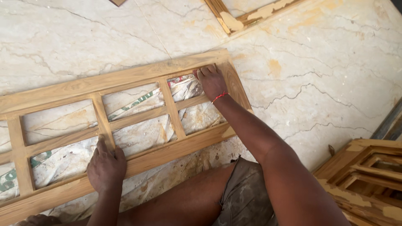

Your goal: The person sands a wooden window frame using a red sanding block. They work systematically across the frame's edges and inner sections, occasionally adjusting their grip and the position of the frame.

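A light wooden window frame (138, 75) with several square panes lies flat on the marble floor, over a dusty white sack (142, 136). My left hand (106, 165) rests on a vertical bar where it meets the frame's near rail, fingers curled over the wood. My right hand (211, 81) reaches into the far right corner pane, fingertips pressed against the inner edge of the top rail; something small may be under the fingers, but I cannot make it out. A red thread circles that wrist. My bare knee and grey shorts sit just below the frame.
A second wooden frame (247, 16) smeared with pale filler lies at the top of the view. A stack of similar patched frames (368, 175) sits at the lower right. The cracked marble floor (326, 75) stretches to the right.
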